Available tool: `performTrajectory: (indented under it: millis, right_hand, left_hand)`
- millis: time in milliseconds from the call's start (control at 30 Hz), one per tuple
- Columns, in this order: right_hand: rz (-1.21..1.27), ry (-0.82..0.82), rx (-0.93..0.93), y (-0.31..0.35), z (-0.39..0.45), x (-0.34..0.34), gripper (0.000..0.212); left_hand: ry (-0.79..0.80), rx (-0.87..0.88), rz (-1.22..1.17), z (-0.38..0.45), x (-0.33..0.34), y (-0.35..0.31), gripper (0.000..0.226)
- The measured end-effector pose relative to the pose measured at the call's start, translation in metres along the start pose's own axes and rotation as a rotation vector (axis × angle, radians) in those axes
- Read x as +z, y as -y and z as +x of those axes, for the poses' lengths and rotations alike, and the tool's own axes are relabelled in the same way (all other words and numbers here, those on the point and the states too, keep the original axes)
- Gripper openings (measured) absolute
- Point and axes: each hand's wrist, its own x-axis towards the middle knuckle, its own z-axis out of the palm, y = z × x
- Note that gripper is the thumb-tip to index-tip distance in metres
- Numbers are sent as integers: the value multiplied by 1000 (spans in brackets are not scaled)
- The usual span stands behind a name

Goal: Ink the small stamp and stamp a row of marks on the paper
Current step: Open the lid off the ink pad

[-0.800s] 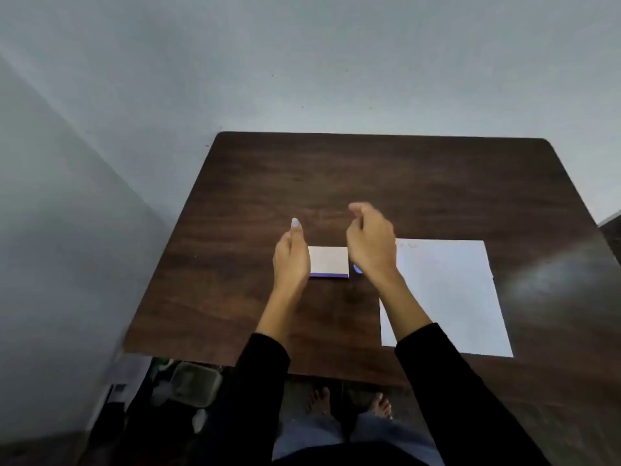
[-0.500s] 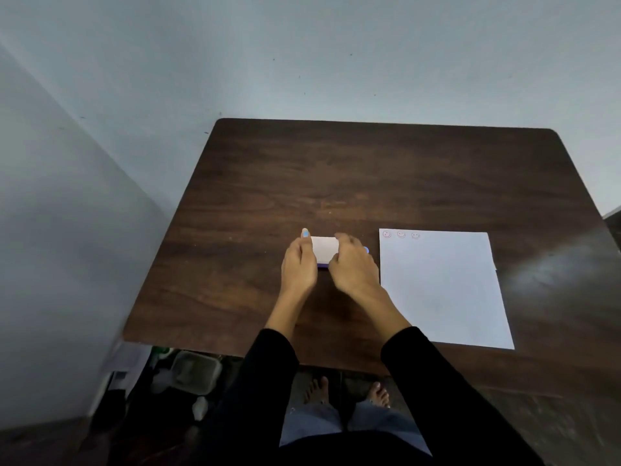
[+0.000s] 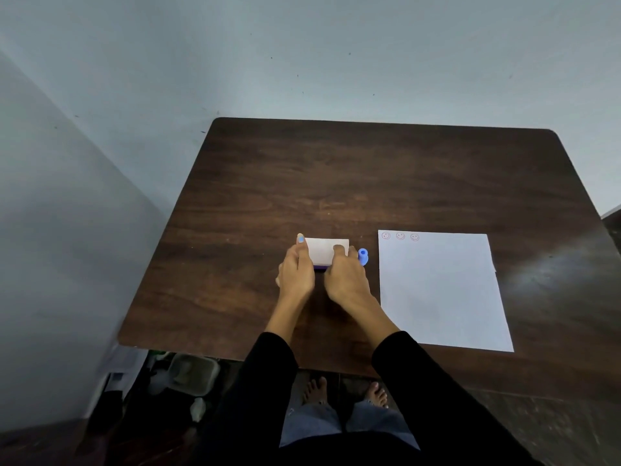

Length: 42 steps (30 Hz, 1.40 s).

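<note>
Red smiley marks, three so far, start my row while both hands grip the ink pad, stamp set down.

Small blue stamp stands just beside white ink pad, near marked paper.

Ink pad left of stamp, paper right, on table.

home room | wooden table in bare wall corner (barefoot person)
</note>
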Motion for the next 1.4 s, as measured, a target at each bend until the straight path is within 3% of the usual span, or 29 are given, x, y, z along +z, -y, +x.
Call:
performTrajectory:
  millis: [267,467,667,967,1167,1267,1400]
  right_hand:
    - [142,-58,-16,6,1,-6,49]
    - [121,-178,-154,28,1,-12,49]
    - [86,-79,-212,55,6,5,46]
    - [-59,-34,-255,66,9,39,38]
    - [-78,-22,-255,67,10,46,39]
    - [-62,-22,-258,67,10,42,43]
    - [87,-163,-298,61,14,14,43]
  left_hand:
    - [-26,-1,6,1,-2,-5,62]
    - [-118,78,-130,8,-23,-16,50]
    - [-239,8,-164,20,-54,-5,62]
    - [-275,-120,-144,25,-72,20,67]
    - [-256,-124,-45,29,-74,26,55]
    - [-265,-108,28,29,-74,22,62]
    - [-260,-6,117,29,-68,9,63]
